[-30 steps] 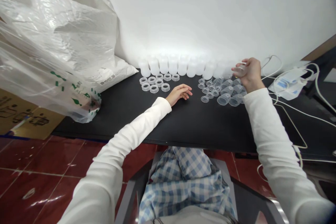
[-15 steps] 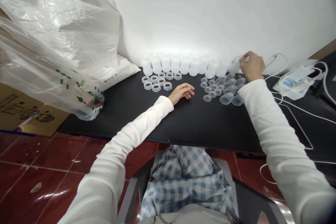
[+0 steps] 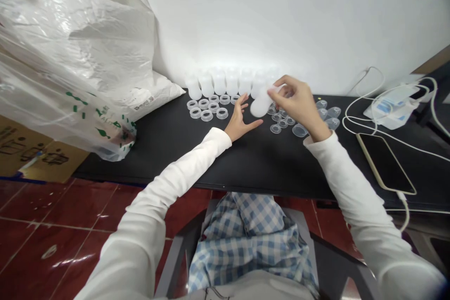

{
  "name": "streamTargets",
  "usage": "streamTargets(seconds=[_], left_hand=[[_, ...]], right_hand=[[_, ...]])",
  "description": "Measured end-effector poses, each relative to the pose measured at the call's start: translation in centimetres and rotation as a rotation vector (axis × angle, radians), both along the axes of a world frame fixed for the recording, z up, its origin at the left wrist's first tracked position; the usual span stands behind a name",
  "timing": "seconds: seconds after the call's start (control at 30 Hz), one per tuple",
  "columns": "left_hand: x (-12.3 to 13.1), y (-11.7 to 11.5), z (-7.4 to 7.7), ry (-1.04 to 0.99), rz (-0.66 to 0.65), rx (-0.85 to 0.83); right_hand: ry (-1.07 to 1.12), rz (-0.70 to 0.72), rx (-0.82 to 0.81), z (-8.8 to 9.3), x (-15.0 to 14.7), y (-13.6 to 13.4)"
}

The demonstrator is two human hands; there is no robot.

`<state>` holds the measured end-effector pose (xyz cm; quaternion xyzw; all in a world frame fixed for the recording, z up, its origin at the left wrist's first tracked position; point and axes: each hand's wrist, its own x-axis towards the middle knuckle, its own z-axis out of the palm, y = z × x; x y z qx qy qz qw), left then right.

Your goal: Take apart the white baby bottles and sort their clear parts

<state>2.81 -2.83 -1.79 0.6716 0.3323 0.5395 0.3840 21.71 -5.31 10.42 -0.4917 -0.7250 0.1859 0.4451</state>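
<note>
- The right hand (image 3: 297,103) was closed at the fingertips on a small translucent white plastic bottle (image 3: 262,103). It held the bottle tilted in the air just above the middle of the matte black table (image 3: 246,164).
- The left hand (image 3: 242,119) was open and empty, fingers spread. Its heel rested on the table just beside and below the bottle.
- The bottle looked smooth and light and was pinched at one end only. A slack pinch could probably let it slip onto the small clear plastic caps (image 3: 281,124) lying near it and scatter them.
- The right sleeve (image 3: 330,159) sat close to those caps, so a low drag of the arm might sweep some aside.
- A row of matching frosted bottles (image 3: 225,82) stood upright along the white wall.
- Flat, round clear plastic rings (image 3: 207,108) lay grouped in front of that row.
- A large crinkled, glossy plastic bag (image 3: 77,56) slumped at the table's left end.
- A flat dark phone (image 3: 385,161) lay at the right, among thin white cables (image 3: 386,140).
</note>
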Motion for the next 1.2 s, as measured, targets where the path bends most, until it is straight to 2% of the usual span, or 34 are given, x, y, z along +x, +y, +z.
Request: streamTargets(seconds=[0.07, 0.17, 0.27, 0.4, 0.53, 0.67, 0.83, 0.97, 1.03, 1.2], left_hand=[[0.0, 0.2, -0.2, 0.008, 0.007, 0.03], [-0.3, 0.4, -0.4, 0.024, 0.059, 0.035], [-0.7, 0.6, -0.2, 0.061, 0.098, 0.008], [-1.0, 0.5, 0.2, 0.111, 0.118, 0.007], [-1.1, 0.3, 0.4, 0.156, 0.117, 0.06], [-1.4, 0.4, 0.6, 0.181, 0.103, 0.064], [-1.9, 0.6, 1.1, 0.181, 0.055, 0.067], [-1.9, 0.2, 1.5, 0.089, 0.056, 0.019], [-1.7, 0.0, 1.5, -0.022, 0.07, -0.041], [-1.0, 0.2, 1.6, -0.255, 0.085, -0.337]], right_hand=[[0.105, 0.108, -0.098, -1.5, -0.9, 0.4], [0.245, 0.174, -0.149, -3.2, -1.5, 1.0], [0.396, 0.165, -0.159, -4.7, -0.7, 2.2], [0.654, 0.087, -0.169, -7.0, 1.6, 4.1], [0.728, 0.132, -0.238, -8.8, 2.6, 4.8], [0.733, 0.187, -0.223, -9.1, 2.1, 4.3], [0.613, 0.217, -0.153, -8.6, 1.5, 3.4], [0.595, 0.213, -0.112, -8.5, 1.5, 3.2], [0.578, 0.219, -0.104, -8.5, 1.6, 3.2], [0.471, 0.295, -0.132, -8.2, 1.8, 2.7]])
